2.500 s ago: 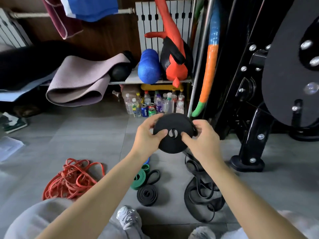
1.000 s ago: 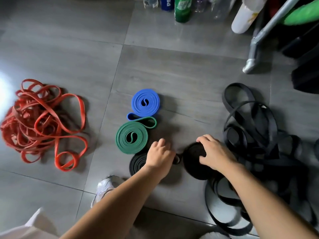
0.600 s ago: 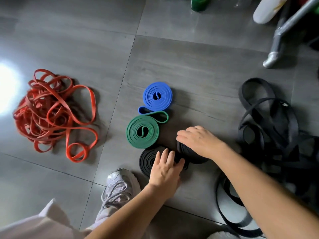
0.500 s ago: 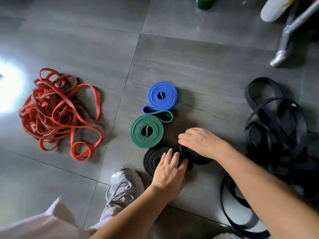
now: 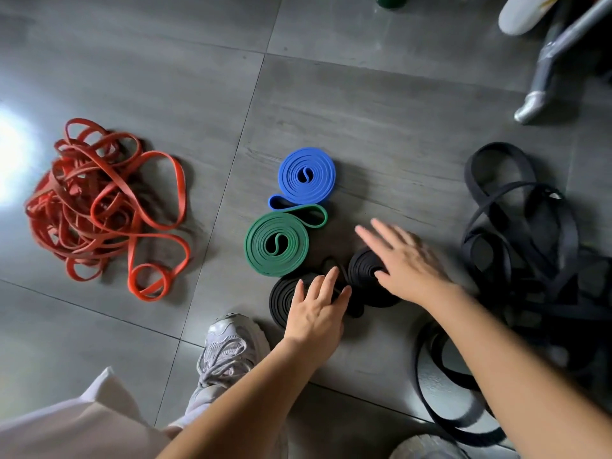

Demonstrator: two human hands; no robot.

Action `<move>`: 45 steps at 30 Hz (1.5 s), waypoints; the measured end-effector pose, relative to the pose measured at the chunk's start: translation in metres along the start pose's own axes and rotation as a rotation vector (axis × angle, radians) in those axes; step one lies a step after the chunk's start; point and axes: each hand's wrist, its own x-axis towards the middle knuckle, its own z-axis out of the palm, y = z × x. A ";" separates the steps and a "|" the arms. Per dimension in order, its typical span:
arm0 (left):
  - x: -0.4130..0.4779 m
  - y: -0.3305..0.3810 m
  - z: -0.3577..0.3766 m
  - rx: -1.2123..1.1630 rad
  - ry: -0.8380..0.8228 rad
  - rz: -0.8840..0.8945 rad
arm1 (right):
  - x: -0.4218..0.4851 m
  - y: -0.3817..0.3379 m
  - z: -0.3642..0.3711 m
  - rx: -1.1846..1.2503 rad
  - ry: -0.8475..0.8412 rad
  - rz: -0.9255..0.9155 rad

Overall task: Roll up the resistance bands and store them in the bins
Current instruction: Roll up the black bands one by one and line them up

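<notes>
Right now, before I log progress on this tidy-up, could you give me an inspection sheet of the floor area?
Surface: grey tiled floor, glare at the left.
Job's things: blue roll, green roll, left black roll and right black roll lie coiled close together; red tangle and black tangle lie unrolled. Bins: nothing seen.
Clutter: white bottle at the top edge.
Hands: left hand flat on the left black roll; right hand spread over the right one, blurred.
Cables: nothing seen.
Surroundings: shoe, metal leg.
</notes>
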 end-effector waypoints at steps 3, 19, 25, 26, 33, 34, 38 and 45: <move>0.002 -0.003 -0.001 0.000 -0.020 0.023 | -0.015 0.004 0.006 0.254 0.062 0.415; -0.014 -0.020 0.007 0.235 -0.074 0.198 | -0.018 -0.010 0.010 0.321 -0.041 0.505; -0.009 -0.018 0.017 0.192 -0.112 0.121 | -0.042 -0.012 0.023 0.491 -0.014 0.522; -0.011 -0.019 0.017 0.202 -0.116 0.129 | -0.046 -0.010 0.022 0.477 0.024 0.527; -0.010 -0.012 0.001 0.178 -0.119 0.124 | -0.124 0.022 0.029 0.207 0.503 0.733; -0.010 -0.009 -0.001 0.161 -0.113 0.118 | -0.137 0.026 0.037 0.225 0.435 0.827; -0.016 0.013 -0.006 0.138 -0.095 0.136 | -0.175 0.032 0.066 0.215 -0.055 0.913; -0.022 0.082 -0.038 0.022 -0.074 0.232 | -0.207 0.031 0.020 0.310 0.361 0.727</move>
